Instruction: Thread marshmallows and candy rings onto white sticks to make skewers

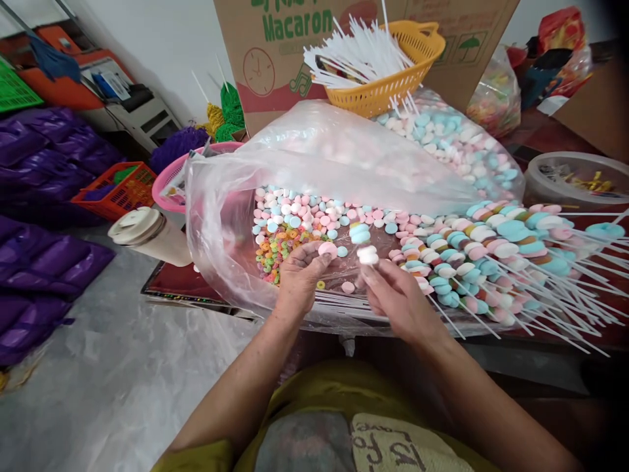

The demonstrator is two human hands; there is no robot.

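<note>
Between the thumb and fingers of my left hand (297, 280) is a flat pink marshmallow (327, 249). My right hand (401, 294) grips a marshmallow skewer (360, 233) from below, with blue and white pieces at its upper part; its stick is mostly hidden by my fingers. Beyond my left hand lie a pile of colourful gummy rings (278, 246) and loose pink, white and blue marshmallows (304, 208) on clear plastic. Finished-looking marshmallow skewers (491, 262) are heaped right of my right hand, white sticks pointing toward me. More white sticks (344, 301) lie along the near edge.
A large plastic bag (319, 147) of marshmallows stands behind. On it rests a yellow basket (373, 95) of white sticks, before a cardboard box (275, 46). A lidded cup (150, 235) and pink basket (170, 183) are left, a round plastic tub (574, 196) right.
</note>
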